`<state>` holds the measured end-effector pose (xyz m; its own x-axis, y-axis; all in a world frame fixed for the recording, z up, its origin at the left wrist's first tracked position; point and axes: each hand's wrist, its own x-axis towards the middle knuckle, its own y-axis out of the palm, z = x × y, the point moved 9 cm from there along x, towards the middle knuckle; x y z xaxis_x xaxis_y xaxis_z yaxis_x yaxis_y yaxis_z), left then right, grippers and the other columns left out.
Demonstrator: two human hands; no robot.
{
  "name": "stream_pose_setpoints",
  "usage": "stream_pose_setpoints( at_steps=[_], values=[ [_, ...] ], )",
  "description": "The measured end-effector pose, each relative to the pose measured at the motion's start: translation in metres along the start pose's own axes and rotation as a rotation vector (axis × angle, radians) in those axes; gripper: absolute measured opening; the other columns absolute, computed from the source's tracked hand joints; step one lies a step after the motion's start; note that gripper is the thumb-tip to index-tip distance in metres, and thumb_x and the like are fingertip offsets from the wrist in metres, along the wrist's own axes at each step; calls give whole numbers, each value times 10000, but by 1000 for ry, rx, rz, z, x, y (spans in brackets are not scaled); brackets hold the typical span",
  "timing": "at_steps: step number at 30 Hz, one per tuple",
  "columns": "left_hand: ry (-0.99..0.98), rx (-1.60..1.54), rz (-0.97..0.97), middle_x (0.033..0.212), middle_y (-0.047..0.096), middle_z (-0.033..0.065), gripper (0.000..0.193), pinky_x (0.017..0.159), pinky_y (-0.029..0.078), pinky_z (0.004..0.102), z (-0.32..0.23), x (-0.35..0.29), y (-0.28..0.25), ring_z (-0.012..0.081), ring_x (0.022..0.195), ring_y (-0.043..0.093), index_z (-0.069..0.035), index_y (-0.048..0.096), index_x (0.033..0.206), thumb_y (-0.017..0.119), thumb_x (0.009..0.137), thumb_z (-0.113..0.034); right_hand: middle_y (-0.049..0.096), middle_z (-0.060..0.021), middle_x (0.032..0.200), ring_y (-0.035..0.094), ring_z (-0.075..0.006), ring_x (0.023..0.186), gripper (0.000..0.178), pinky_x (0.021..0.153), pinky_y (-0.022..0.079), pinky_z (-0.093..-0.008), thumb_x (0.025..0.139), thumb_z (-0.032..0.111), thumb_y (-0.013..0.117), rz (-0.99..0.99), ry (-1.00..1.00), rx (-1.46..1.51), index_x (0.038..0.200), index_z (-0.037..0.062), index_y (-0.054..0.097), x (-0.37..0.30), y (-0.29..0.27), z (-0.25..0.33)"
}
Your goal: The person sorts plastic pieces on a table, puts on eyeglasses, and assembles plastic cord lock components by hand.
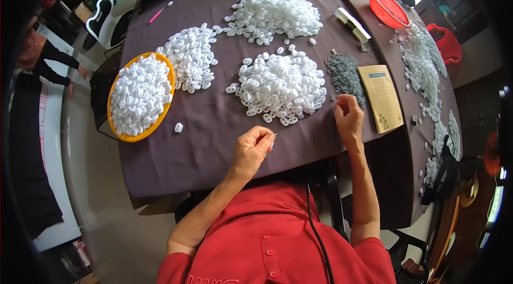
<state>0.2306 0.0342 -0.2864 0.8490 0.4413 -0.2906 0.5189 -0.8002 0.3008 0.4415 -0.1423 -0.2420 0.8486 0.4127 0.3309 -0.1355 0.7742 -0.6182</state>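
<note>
My left hand (250, 151) is closed in a pinch above the table's near edge, in front of the middle heap of small white oval plastic pieces (283, 85). A tiny pale bit shows at its fingertips, too small to name. My right hand (349, 119) also pinches, thumb against fingers, at the near end of a heap of small grey pieces (345, 73). Whatever lies between those fingertips is hidden. Many of the white pieces have two holes. Just right of the grey heap lies a tan paper packet (381, 99).
A yellow-rimmed basket (118, 133) full of white pieces stands at the left, beside another white heap (191, 56). Farther back lie a third heap (275, 15), a pink stick (158, 13) and a pale box (352, 24). A red basket (389, 8) is on the right-hand table. A person (45, 54) stands far left.
</note>
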Motion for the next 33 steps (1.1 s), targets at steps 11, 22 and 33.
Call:
stream_pose_setpoints(
  at_steps=[11,22,33],
  values=[
    [60,-4,35,656,527,-19,93,386,280,161,-15,-8,4,-4,458,387,-42,580,884,561,913,-128,608,-10,774,561,-61,682,115,596,464,-203,871,19,581,555,209,636,979,-3,614,-66,71,97],
    [62,-5,-47,649,573,-19,87,357,311,177,-26,-23,-6,8,465,453,-21,597,880,615,879,-106,599,-48,765,581,-97,674,60,589,495,-237,902,46,547,537,239,861,922,-11,554,-89,87,123],
    [269,27,-67,782,601,45,139,501,504,213,-46,-36,-11,83,607,586,37,623,988,595,873,-35,569,-22,769,545,-77,643,61,593,468,-222,917,62,531,484,278,1014,928,2,526,-102,100,129]
  ],
)
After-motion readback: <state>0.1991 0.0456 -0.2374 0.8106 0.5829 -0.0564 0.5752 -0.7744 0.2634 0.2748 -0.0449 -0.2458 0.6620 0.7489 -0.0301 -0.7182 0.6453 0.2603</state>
